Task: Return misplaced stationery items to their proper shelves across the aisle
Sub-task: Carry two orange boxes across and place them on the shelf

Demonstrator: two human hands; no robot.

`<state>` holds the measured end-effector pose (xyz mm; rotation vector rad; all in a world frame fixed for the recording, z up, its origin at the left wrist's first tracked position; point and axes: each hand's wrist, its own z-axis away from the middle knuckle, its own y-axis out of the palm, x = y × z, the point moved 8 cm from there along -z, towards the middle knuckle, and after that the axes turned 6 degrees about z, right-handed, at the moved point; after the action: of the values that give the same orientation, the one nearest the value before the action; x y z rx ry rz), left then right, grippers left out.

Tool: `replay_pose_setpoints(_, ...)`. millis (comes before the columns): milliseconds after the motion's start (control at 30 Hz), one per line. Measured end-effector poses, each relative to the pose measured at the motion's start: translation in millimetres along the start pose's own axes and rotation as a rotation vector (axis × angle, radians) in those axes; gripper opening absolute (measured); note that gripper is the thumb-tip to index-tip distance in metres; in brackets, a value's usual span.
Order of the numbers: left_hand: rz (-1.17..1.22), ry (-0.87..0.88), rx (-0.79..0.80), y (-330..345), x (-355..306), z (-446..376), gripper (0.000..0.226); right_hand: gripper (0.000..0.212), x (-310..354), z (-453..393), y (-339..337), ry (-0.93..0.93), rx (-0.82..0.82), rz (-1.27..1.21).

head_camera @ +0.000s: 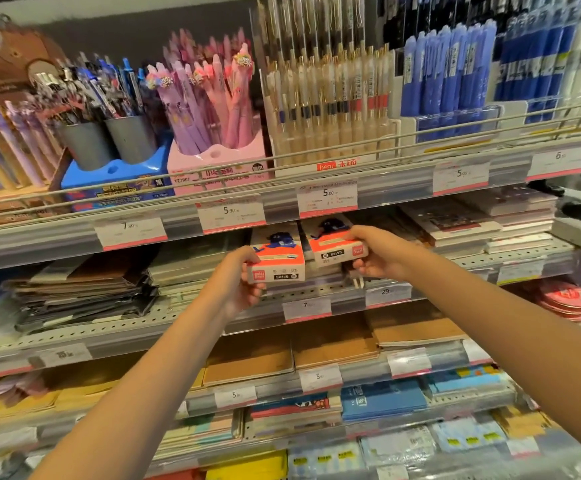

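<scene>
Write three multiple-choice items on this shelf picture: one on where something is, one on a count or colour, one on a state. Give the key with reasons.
1. Where are the two orange-and-white boxes?
A. in the pen cups on the upper shelf
B. in front of the notebook shelf, under the pen shelf
C. on the lowest shelf

2. How many of these boxes does the person hold?
A. one
B. two
C. three

3. What is the left hand doing?
A. hanging open
B. pressing a price tag
C. gripping a box

Key:
1 B: the left box and right box sit just below the 5.00 price tag.
2 B: one box per hand.
3 C: the left hand has its fingers curled round its box; the right hand likewise.
</scene>
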<state>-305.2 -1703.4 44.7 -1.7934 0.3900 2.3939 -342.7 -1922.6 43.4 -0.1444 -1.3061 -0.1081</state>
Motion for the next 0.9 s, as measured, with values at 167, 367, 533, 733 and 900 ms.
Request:
replay_pose_setpoints(167,0.11,-0.028,0.018,4,5,10,0.024,0.008,0,22,6,-0.061,0.001,-0.15)
replay_pose_setpoints(367,0.205,-0.004,0.011,8,9,39,0.021,0.008,-12,52,13,-0.075,0.06,-0.166)
replay_pose_setpoints(533,0.245,-0.062,-0.027,-17,23,73,0.012,0.013,-26,72,17,-0.001,0.185,-0.193)
replay_pose_setpoints(733,0.234,-0.025,-0.114,-55,25,115,0.023,0.016,-30,76,57,0.019,0.377,-0.108)
replay_pose_setpoints(900,0.287,0.02,-0.31,-105,28,151,0.007,0.017,-28,70,116,0.006,0.549,-0.08)
